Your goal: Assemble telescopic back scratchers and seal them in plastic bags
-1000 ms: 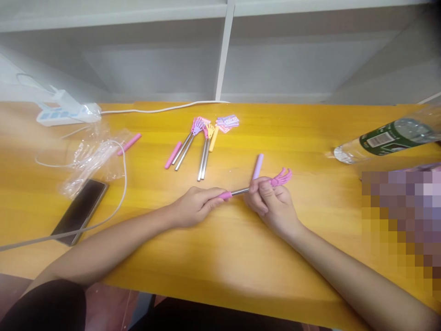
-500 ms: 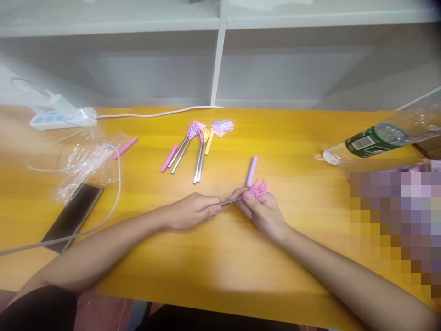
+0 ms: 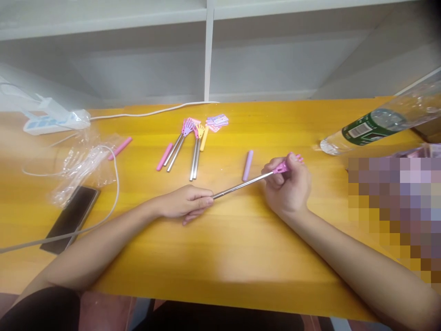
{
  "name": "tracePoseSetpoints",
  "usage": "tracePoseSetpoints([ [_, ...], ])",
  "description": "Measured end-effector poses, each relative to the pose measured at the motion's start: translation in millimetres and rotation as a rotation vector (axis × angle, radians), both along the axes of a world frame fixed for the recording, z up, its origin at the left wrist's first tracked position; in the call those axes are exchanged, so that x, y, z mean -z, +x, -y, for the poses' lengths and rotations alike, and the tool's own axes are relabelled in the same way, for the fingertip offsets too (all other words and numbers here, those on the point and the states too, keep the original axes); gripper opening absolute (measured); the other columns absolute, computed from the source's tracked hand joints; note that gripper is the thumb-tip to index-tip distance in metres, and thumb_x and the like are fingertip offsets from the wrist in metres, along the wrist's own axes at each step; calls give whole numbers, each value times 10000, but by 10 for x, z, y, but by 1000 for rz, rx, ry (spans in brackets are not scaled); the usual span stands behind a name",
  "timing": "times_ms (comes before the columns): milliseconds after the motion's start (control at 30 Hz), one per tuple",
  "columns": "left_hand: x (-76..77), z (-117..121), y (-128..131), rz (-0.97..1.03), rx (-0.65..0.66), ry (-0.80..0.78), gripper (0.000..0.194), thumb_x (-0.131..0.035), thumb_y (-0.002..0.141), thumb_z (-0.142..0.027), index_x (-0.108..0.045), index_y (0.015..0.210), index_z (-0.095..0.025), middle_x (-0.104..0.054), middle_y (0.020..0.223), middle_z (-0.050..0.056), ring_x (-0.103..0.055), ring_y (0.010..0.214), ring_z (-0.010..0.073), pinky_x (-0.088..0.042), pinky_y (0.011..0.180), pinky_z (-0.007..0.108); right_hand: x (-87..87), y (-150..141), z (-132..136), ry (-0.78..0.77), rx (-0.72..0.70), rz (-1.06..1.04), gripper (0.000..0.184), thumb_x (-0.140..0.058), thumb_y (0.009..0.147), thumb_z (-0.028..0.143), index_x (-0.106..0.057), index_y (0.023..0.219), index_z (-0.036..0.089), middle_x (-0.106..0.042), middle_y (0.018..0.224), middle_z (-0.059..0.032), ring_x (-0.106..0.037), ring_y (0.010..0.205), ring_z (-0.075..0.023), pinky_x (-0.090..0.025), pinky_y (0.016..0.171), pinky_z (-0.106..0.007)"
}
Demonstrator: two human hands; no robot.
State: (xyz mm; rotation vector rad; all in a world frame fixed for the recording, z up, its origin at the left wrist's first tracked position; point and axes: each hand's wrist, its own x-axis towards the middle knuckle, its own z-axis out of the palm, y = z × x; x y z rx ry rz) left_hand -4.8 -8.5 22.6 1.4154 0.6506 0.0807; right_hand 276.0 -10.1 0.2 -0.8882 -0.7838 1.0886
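Note:
A telescopic back scratcher (image 3: 241,185) with a thin metal rod and a pink claw head stretches between my hands above the yellow table (image 3: 220,248). My left hand (image 3: 186,204) is closed round its handle end. My right hand (image 3: 287,186) is closed round the pink claw head, whose tips poke out above my fingers. A lilac handle sleeve (image 3: 247,165) lies on the table just behind the rod.
Several more scratchers (image 3: 188,145) and small cards (image 3: 217,122) lie at the back centre. A pink sleeve (image 3: 120,148), plastic bags (image 3: 84,163), a phone (image 3: 70,218), a white cable and power strip (image 3: 51,122) are left. A bottle (image 3: 372,126) lies right.
My right hand has pulled the claw head away to the right and up, and the rod has drawn out much longer. My left hand has stayed about where it was.

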Motion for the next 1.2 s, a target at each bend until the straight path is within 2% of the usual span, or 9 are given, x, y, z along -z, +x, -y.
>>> tracePoseSetpoints([
  [133,-16,-41,4,-35,20,57,513,-425,1090,-639,-414,787,-225,-496,594,-55,-485,497,110,-463,539,247,-9,51,-40,-37,6,-22,366,-779,912,460,-695,701,173,-246,508,72,-226,472,-87,-224,454,-243],
  [300,-186,-79,-21,-310,5,649,443,-368,1132,-508,-498,833,-208,-581,778,-2,-563,708,153,-421,678,274,-74,126,-70,-135,-75,-38,271,-813,899,405,-731,805,164,-201,549,95,-147,469,-71,-182,431,-237],
  [400,-268,-30,-108,-500,-22,874,383,-339,1146,-456,-584,969,-222,-656,850,15,-627,750,182,-413,687,289,-180,133,-3,-191,-102,-70,275,-856,876,401,-765,862,142,-229,562,98,-126,481,-61,-136,434,-241],
  [467,-253,37,-177,-567,-31,1027,346,-354,1147,-430,-607,1034,-222,-687,870,25,-646,740,189,-394,654,288,-244,127,81,-218,-110,-84,296,-878,859,406,-775,878,129,-249,567,97,-135,487,-58,-131,439,-241],
  [633,-111,232,-298,-583,-37,1424,295,-392,1144,-330,-608,987,-204,-700,823,22,-625,669,172,-312,576,292,-273,156,326,-259,-53,-103,314,-896,840,406,-772,887,121,-237,564,101,-139,495,-60,-147,435,-225],
  [733,-130,292,-353,-591,-53,1624,261,-441,1132,-284,-624,962,-204,-692,796,16,-608,670,168,-268,550,311,-261,260,407,-268,1,-139,277,-877,854,380,-754,882,133,-205,563,108,-106,494,-68,-162,419,-218],
  [933,-258,268,-416,-608,-131,1760,269,-463,1127,-268,-663,960,-204,-669,760,12,-590,686,163,-335,584,312,-370,459,405,-185,65,-143,203,-816,900,343,-741,880,156,-175,554,107,-53,493,-82,-194,406,-221],
  [1067,-253,239,-496,-594,-111,1817,237,-500,1117,-273,-685,985,-209,-693,776,14,-614,711,172,-359,591,318,-410,476,398,-187,74,-149,202,-821,897,334,-733,870,155,-178,565,103,-78,491,-77,-217,407,-200],
  [1200,-255,189,-624,-627,-127,1800,229,-508,1115,-285,-691,998,-211,-725,841,29,-653,753,181,-393,610,311,-393,520,340,-215,110,-179,211,-849,839,279,-720,851,113,-191,559,114,-90,480,-58,-202,390,-175],
])
